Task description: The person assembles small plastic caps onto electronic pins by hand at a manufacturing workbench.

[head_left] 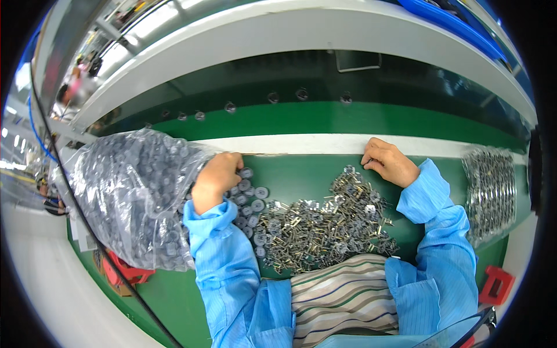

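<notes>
My left hand (218, 176) is closed, fingertips curled together, beside the mouth of a clear plastic bag full of grey round parts (130, 191). Loose grey discs with hubs (259, 192) lie just right of it and below. What those fingers hold, if anything, is hidden. To the right, my right hand (392, 162) is closed in a pinch near the white rail (325, 143); I cannot make out what sits between its fingertips. Between my forearms spreads a heap of small metal parts with prongs (325, 226) on the green tabletop (296, 171).
Beyond the rail, several small round pieces (301, 94) stand spaced along a green strip (325, 119). A clear bag of metal parts (492, 194) lies far right. Red plastic holders (496, 285) are at the lower right and lower left. A black cable (87, 223) crosses the left side.
</notes>
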`<action>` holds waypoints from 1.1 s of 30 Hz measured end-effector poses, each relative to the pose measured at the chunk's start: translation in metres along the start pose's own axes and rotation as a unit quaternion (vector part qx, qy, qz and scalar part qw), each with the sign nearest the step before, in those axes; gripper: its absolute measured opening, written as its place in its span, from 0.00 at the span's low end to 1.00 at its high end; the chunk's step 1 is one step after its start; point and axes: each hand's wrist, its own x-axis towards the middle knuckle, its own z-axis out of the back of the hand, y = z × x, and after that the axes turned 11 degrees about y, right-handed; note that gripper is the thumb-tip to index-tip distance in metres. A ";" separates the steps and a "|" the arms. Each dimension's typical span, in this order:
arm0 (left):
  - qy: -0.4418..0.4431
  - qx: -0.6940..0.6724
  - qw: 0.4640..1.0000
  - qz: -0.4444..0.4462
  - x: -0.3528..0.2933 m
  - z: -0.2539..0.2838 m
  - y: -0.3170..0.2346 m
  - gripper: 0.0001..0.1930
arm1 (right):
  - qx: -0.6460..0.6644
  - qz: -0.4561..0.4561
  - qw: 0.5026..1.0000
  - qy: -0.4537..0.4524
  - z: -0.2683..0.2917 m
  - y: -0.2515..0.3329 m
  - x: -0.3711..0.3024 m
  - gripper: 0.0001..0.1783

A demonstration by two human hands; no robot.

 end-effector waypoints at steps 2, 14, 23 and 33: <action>0.004 0.010 1.000 0.003 0.000 -0.002 -0.003 0.16 | 0.069 -0.023 0.997 -0.008 -0.002 0.002 0.020 0.08; -0.069 0.083 0.994 -0.022 0.009 -0.012 -0.030 0.20 | -0.049 0.066 0.997 0.013 -0.052 0.039 0.113 0.10; -0.163 0.015 0.981 -0.104 0.011 -0.009 -0.036 0.15 | 0.026 0.135 0.988 0.078 -0.028 0.032 0.110 0.03; -0.204 -0.278 0.913 -0.219 0.021 -0.007 -0.081 0.15 | 0.108 0.081 0.986 0.096 -0.029 0.019 0.112 0.06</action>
